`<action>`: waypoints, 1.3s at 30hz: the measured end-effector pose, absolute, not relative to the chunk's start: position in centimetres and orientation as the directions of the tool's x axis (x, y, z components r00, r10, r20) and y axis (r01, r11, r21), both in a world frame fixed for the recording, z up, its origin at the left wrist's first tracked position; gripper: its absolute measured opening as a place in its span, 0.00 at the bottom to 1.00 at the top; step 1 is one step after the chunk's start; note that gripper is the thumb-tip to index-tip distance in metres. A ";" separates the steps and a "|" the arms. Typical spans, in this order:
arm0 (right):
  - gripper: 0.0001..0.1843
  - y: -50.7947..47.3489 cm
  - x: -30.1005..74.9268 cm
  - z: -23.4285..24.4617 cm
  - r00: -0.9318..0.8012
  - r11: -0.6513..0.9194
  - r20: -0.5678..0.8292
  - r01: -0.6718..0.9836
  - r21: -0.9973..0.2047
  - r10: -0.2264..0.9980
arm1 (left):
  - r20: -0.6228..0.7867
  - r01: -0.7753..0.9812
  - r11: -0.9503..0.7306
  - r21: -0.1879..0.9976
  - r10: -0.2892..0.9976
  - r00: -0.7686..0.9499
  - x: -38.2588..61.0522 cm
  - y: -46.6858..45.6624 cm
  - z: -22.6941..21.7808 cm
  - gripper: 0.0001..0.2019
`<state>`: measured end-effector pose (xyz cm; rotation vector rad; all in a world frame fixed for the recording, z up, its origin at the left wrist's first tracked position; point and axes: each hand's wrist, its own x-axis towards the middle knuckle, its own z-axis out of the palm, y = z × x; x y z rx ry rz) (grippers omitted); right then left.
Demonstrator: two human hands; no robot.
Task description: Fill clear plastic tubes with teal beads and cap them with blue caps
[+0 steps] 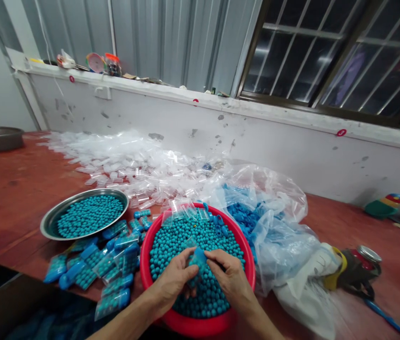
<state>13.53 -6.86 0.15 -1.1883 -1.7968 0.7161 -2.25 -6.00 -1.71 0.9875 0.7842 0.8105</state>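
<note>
A red basin [145,264] full of round teal beads [171,243] stands in front of me. Above the beads, my left hand [175,278] is closed around a small clear plastic case [197,267] with teal beads showing through it. The fingers of my right hand [230,276] pinch the blue cap [200,254] at the case's upper end; whether it is fully seated I cannot tell. Several clear cases [186,208] and loose blue caps [221,226] lie on the beads at the basin's far side. To the left are many filled cases with blue caps [115,264].
A metal bowl of teal beads [90,215] sits at left. Behind it spreads a heap of clear cases [122,156]. A plastic bag [278,241] of blue caps touches the basin's right side. A white cloth-like bag [306,288] and a red can [365,257] lie farther right.
</note>
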 end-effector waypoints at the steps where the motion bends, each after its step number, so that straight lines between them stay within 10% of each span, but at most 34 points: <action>1: 0.12 -6.9 13.4 0.1 -0.193 0.390 0.339 0.441 -0.808 0.921 | -0.183 -0.213 0.316 0.924 0.858 0.479 -2.2 -6.0 -1.7 0.30; 17: 0.12 -6.7 13.7 0.0 -0.161 0.201 0.150 0.378 -0.904 0.976 | -0.232 -0.262 0.370 0.891 0.869 0.438 -2.1 -6.4 -1.4 0.37; 39: 0.12 -7.2 14.5 0.0 -0.258 0.364 0.273 0.433 -0.824 0.927 | -0.216 -0.075 0.274 0.959 0.873 0.438 -1.6 -6.5 -1.4 0.30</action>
